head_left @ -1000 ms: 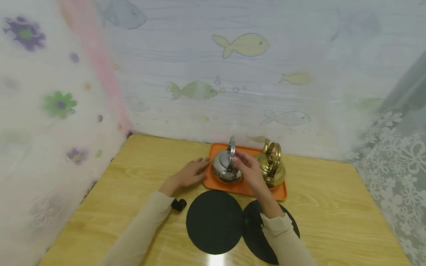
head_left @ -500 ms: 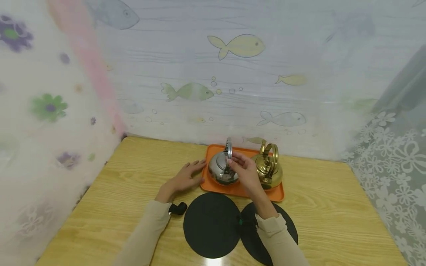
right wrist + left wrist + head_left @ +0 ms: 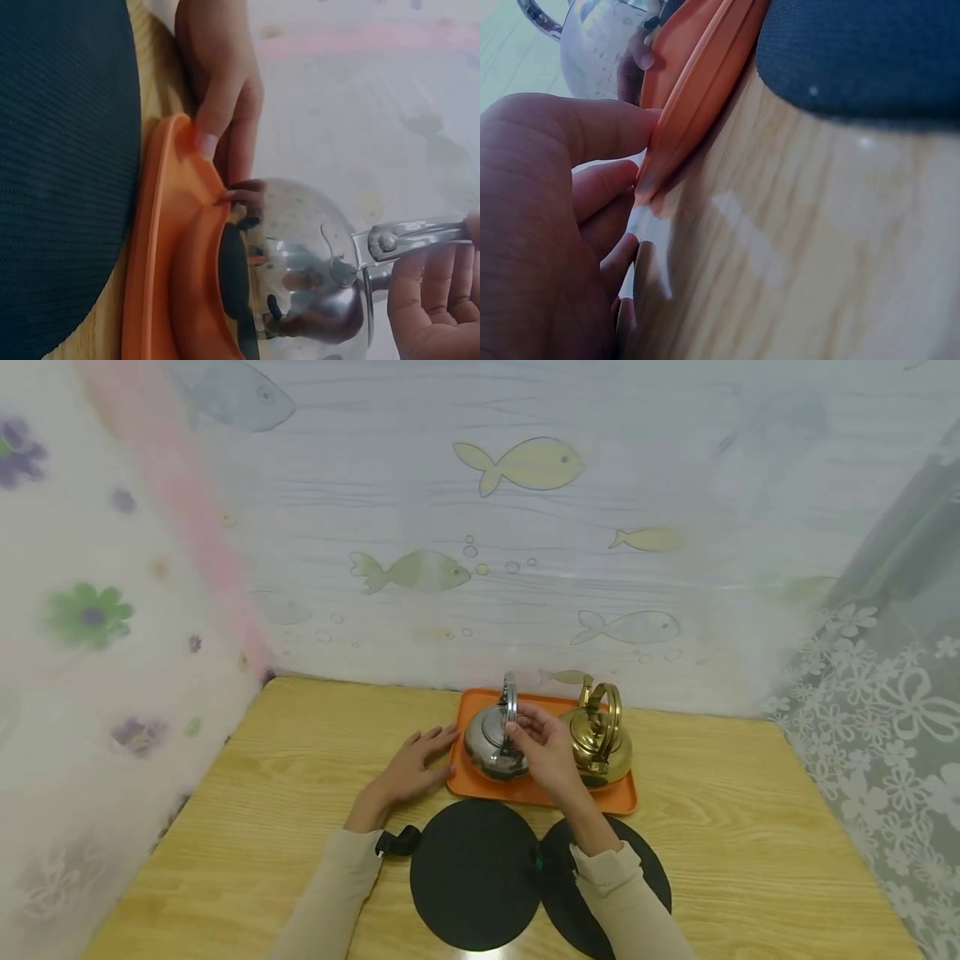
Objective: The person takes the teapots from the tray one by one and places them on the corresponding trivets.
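A shiny silver kettle (image 3: pixel 491 756) stands on the left half of an orange tray (image 3: pixel 510 792), and a gold kettle (image 3: pixel 606 764) stands on the right half. My right hand (image 3: pixel 553 758) holds the silver kettle's arched handle (image 3: pixel 424 238), its fingers bent beneath it in the right wrist view. At the tray's left end, my left hand (image 3: pixel 408 768) has its fingers spread, relaxed and fairly straight. Seen from the left wrist, the thumb (image 3: pixel 619 124) touches the orange rim (image 3: pixel 694 97), with the other fingers lower down by the same edge.
Two round black mats (image 3: pixel 476 877) lie side by side on the wooden table (image 3: pixel 750 827), in front of the tray. My right forearm crosses over the right mat (image 3: pixel 648 868). Behind the table hangs a fish-patterned curtain (image 3: pixel 525 568); a lacy one (image 3: pixel 885 718) is at the right.
The whole scene has shifted slightly left and down in the head view. Both hands keep their places, the right on the silver kettle's handle and the left at the tray's edge.
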`<state>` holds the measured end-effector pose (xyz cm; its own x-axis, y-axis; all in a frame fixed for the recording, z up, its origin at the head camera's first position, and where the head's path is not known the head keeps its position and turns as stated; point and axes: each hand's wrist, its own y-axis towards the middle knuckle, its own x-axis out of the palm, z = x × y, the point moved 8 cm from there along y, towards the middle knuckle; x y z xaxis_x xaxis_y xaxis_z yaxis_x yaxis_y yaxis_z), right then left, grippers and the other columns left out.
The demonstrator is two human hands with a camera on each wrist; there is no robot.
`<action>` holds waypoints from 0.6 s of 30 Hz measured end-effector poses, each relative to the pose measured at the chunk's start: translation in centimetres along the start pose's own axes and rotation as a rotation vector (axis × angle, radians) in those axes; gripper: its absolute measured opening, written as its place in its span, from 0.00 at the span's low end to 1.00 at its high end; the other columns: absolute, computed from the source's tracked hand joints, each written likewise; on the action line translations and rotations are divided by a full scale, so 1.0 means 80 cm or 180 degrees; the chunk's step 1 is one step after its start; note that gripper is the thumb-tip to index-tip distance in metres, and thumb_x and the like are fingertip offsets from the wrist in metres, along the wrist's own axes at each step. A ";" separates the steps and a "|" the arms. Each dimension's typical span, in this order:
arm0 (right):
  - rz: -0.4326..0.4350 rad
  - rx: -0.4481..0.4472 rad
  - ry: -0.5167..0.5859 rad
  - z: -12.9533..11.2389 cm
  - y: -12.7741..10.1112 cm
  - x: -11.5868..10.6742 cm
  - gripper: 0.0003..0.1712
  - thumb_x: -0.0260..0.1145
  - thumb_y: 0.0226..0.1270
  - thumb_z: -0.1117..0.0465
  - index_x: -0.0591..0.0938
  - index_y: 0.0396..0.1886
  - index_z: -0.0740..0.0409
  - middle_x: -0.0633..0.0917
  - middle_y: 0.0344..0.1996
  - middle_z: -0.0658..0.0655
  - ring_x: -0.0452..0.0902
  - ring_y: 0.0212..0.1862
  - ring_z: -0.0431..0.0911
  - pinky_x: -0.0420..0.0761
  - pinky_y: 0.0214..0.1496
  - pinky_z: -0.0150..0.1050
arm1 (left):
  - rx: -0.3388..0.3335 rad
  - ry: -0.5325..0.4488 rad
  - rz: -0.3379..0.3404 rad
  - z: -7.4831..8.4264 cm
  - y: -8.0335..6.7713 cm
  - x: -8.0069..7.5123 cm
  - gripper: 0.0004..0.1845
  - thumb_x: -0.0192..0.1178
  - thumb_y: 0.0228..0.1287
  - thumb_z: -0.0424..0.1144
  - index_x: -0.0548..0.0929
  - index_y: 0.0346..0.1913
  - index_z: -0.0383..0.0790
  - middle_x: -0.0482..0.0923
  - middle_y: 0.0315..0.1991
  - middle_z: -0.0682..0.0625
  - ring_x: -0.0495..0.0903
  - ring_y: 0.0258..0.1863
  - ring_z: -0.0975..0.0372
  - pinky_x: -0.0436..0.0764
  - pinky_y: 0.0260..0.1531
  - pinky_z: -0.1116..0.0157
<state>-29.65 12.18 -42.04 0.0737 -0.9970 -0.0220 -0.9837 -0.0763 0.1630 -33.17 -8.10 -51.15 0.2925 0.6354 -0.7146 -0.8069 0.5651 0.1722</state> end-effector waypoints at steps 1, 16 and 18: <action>-0.0003 -0.0035 0.0002 0.000 0.000 0.001 0.19 0.62 0.75 0.68 0.77 0.61 0.71 0.81 0.44 0.61 0.79 0.40 0.40 0.82 0.42 0.30 | 0.0007 0.0001 0.0019 0.000 0.000 0.000 0.35 0.59 0.72 0.44 0.64 0.78 0.39 0.58 0.80 0.45 0.53 0.79 0.44 0.43 0.78 0.41; -0.0075 -0.0301 -0.0181 0.000 0.002 0.004 0.16 0.60 0.76 0.68 0.78 0.58 0.70 0.81 0.43 0.63 0.78 0.43 0.41 0.79 0.44 0.32 | -0.0049 -0.0007 -0.0033 0.000 0.001 -0.001 0.35 0.59 0.73 0.43 0.63 0.78 0.40 0.57 0.80 0.47 0.53 0.80 0.46 0.43 0.79 0.43; -0.0061 -0.0322 -0.0157 0.002 0.002 0.005 0.15 0.60 0.76 0.67 0.78 0.58 0.71 0.81 0.42 0.60 0.78 0.42 0.41 0.79 0.44 0.31 | -0.0054 -0.0004 -0.0024 0.000 0.000 -0.001 0.35 0.59 0.73 0.43 0.64 0.78 0.39 0.57 0.80 0.46 0.53 0.80 0.46 0.43 0.79 0.43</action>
<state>-29.79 11.79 -42.16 0.0817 -0.9939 -0.0741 -0.9604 -0.0984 0.2607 -33.23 -8.17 -51.08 0.2993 0.6318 -0.7150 -0.8132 0.5609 0.1551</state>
